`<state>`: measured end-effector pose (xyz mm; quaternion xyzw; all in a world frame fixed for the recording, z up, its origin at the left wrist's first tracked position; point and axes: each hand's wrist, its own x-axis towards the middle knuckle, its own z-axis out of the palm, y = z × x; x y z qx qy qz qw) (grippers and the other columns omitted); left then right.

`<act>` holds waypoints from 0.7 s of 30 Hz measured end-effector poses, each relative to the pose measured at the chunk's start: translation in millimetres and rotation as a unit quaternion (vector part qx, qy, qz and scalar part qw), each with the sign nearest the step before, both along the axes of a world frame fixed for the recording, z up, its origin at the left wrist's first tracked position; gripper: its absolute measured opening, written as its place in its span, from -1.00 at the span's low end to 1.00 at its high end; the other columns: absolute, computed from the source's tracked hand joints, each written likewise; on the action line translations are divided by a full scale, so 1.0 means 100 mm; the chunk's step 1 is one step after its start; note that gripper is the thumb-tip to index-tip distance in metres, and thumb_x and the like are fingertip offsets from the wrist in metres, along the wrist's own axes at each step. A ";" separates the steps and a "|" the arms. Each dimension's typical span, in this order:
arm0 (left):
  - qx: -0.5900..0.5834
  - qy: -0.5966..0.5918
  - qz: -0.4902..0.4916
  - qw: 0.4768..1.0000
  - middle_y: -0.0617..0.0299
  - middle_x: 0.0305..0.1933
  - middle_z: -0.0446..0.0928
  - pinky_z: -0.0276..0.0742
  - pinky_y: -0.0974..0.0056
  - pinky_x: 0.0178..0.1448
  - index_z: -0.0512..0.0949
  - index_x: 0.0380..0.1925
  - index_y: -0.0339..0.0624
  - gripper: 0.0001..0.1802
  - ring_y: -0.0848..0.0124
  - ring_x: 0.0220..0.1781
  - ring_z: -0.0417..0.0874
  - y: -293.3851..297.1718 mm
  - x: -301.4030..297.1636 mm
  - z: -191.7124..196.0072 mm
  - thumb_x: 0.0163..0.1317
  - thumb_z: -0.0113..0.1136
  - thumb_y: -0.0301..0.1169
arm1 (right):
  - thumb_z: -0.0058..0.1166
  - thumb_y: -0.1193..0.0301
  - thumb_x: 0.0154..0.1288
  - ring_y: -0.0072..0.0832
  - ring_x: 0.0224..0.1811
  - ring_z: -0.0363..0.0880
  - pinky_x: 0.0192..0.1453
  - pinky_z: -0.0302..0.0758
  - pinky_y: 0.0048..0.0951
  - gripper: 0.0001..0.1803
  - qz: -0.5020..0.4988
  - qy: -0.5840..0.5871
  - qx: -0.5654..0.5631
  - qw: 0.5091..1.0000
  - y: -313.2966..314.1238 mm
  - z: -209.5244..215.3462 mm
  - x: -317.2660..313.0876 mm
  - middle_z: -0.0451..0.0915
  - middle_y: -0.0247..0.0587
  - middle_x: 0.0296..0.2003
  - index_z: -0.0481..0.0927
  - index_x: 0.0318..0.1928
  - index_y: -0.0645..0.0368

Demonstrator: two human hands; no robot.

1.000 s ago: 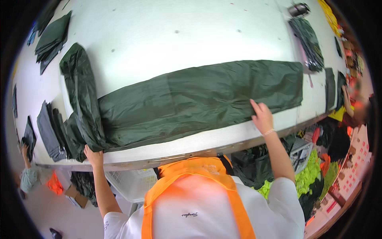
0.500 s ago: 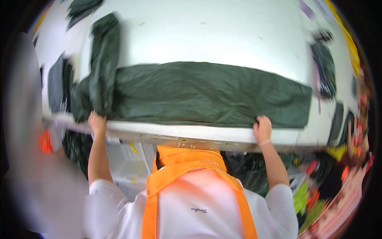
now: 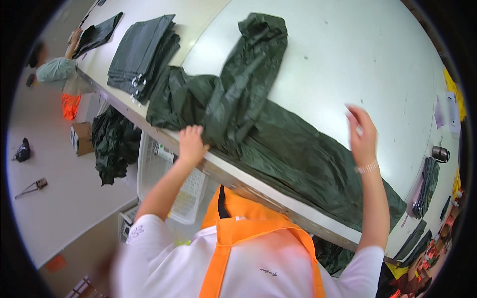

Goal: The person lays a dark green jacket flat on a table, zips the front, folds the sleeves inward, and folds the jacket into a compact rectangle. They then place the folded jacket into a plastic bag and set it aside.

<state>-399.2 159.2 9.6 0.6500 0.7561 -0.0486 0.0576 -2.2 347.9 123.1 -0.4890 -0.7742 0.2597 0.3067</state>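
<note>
Left hand (image 3: pixel 193 145) touches cloth (image 3: pixel 303 159) at the table's (image 3: pixel 348 59) near edge — grip unclear; right hand (image 3: pixel 365 133) hangs loosely open. Likely light, soft, slippery — best pinched by its hem.

A short line of small dark script runs across the chest of the white shirt (image 3: pixel 258 256). A dark mark (image 3: pixel 136 232) stands on its left sleeve, though whether it is lettering cannot be told. The orange apron (image 3: pixel 268 224) bears a small pale tag (image 3: pixel 240 217), too small to read. Nothing else is legible.
</note>
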 end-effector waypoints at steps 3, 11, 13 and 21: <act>-0.004 -0.065 -0.009 0.998 0.12 -0.21 0.42 0.28 0.12 0.01 0.41 -0.24 -0.16 -0.44 0.16 -0.06 0.41 0.04 -0.06 0.08 -0.28 0.41 -0.25 | 0.09 0.40 0.25 -0.19 -0.05 0.53 0.03 0.50 -0.31 -0.78 0.136 -0.018 0.135 0.981 0.71 -0.01 -1.56 0.58 -0.13 -0.09 0.58 -0.10 0.15; -0.009 -0.209 -0.026 0.978 0.14 -0.27 0.43 0.28 0.14 -0.04 0.41 -0.31 -0.14 -0.55 0.18 -0.12 0.43 0.19 -0.22 0.13 -0.24 0.37 -0.30 | 0.13 0.09 0.17 -0.16 0.03 0.54 0.21 0.37 -0.13 -0.60 0.074 -0.526 -0.069 0.844 2.15 -0.40 -2.94 0.61 -0.06 -0.09 0.61 -0.11 0.11; 0.014 -0.216 -0.034 0.976 0.15 -0.32 0.43 0.26 0.15 -0.04 0.42 -0.37 -0.12 -0.60 0.20 -0.16 0.45 0.14 -0.28 0.13 -0.23 0.36 -0.31 | 0.02 0.04 0.22 0.00 -0.13 0.57 -0.03 0.47 -0.16 -0.53 0.031 -0.435 -0.042 0.899 2.27 -0.34 -2.32 0.61 0.12 -0.22 0.63 -0.24 0.25; 0.247 -0.345 -0.238 0.874 0.26 -0.23 0.48 0.20 0.05 0.14 0.49 -0.37 0.01 -0.61 0.26 -0.05 0.46 0.51 -0.75 0.70 -0.29 0.40 -0.28 | -0.18 0.33 0.40 -0.35 0.12 0.43 0.24 0.33 -0.37 -0.59 -0.358 0.247 0.007 0.901 -0.33 2.30 0.84 0.47 -0.06 0.07 0.44 0.13 0.31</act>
